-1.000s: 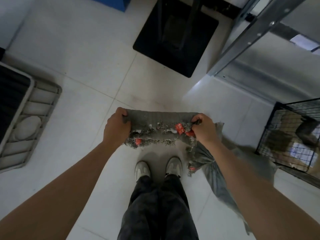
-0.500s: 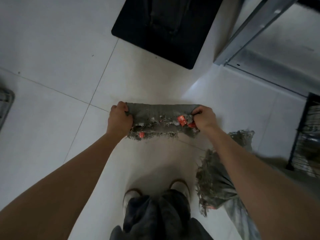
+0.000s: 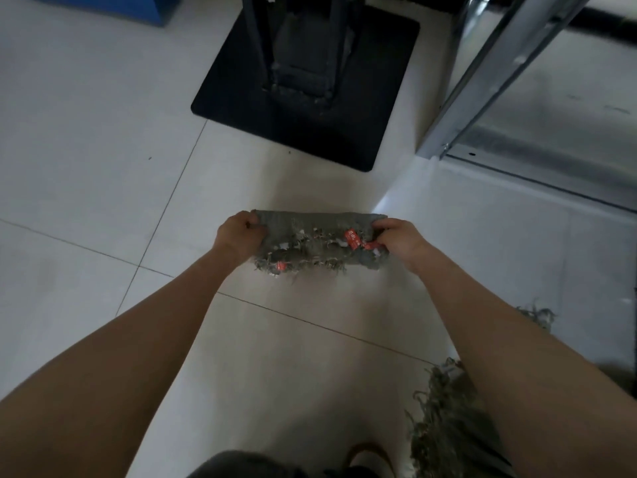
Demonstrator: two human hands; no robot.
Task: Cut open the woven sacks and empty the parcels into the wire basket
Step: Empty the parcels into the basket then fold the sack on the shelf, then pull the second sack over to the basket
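Note:
I hold a folded grey woven sack [image 3: 319,232] stretched out in front of me above the tiled floor. Its lower edge is frayed and carries bits of red tape. My left hand [image 3: 238,236] grips the sack's left end, and my right hand [image 3: 400,241] grips its right end. A second frayed grey sack [image 3: 444,422] lies on the floor at the lower right, partly hidden behind my right forearm. The wire basket is out of view.
A black square stand base [image 3: 372,98] with a dark upright sits on the floor ahead. A metal shelving frame [image 3: 482,81] rises at the upper right. A blue object [image 3: 103,5] is at the top left. My trouser legs show at the bottom edge.
My view has swung up and away from the wire basket and my feet. Both hands keep their grip on the folded sack, now held farther out in front.

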